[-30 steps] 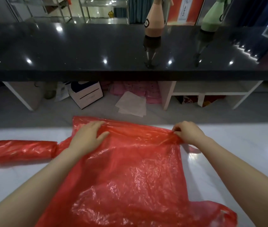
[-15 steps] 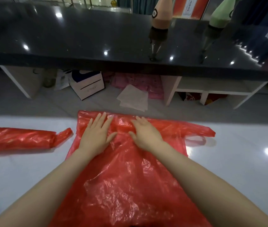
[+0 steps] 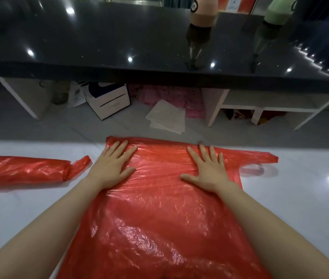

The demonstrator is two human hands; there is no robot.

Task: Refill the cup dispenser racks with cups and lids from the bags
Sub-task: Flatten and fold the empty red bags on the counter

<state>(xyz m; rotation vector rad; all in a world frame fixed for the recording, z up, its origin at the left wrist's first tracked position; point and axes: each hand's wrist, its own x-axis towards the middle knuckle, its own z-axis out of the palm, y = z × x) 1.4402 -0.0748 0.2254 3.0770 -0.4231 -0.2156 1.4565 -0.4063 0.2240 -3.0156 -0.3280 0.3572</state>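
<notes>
Head view, bag: a large red plastic bag (image 3: 159, 208) lies flat on the pale glossy floor (image 3: 304, 198), running from the near edge to mid-scene, one handle loop sticking out to the right at its far end.
Head view, left hand: the left hand (image 3: 112, 165) lies palm down on the far left part of the bag, fingers straight and slightly spread, pressing the film and gripping nothing.
Head view, right hand: the right hand (image 3: 210, 171) lies flat on the far right part, fingers splayed, thumb pointing inward, likewise pressing only.
Head view, second bag: a rolled red bag (image 3: 25, 170) lies on the floor to the left, apart from the flat one.
Head view, surroundings: a black counter (image 3: 119, 37) crosses the far side; under it sit a white box (image 3: 109, 100) and loose paper sheets (image 3: 167, 116).
Cups, lids, racks: none in view.
Step in hand: seemingly smoothing an emptied bag flat, a tidy-up step.
Next move: probably folding or rolling from the far edge, keeping both palms even so the slippery film does not bunch.
</notes>
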